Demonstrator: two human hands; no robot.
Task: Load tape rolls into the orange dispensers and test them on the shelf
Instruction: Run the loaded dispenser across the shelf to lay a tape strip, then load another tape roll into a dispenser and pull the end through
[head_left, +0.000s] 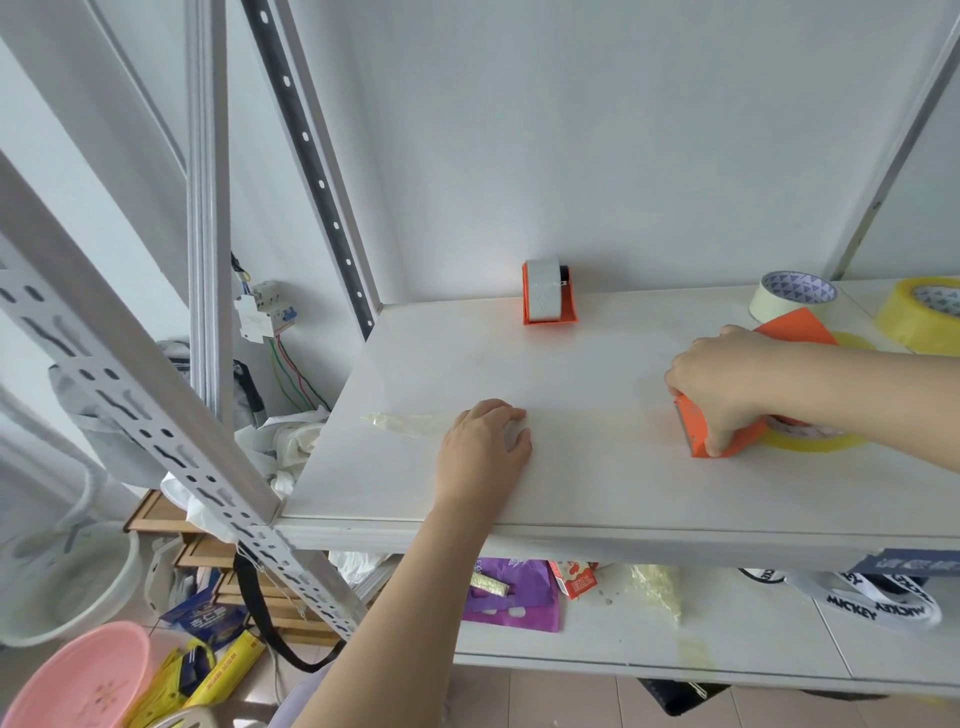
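Shelf (597, 483): fills centre and right of frame; serves as the test surface.
Right hand (727, 384): right of centre, clamped over the orange dispenser (696, 434), holding it down on the shelf with the blade edge facing left, probably to draw out or cut tape.
Left hand (483, 447): lower centre, fingers laid loosely on the shelf over one end of the strip of tape (400, 423), apparently anchoring it.
Spare rolls (789, 301): upper right, lying flat within reach.
Held dispenser's load: yellowish tape roll (815, 442) seated inside.
Second dispenser (548, 296): back by the wall, upright, holds a whitish roll; seemingly finished.
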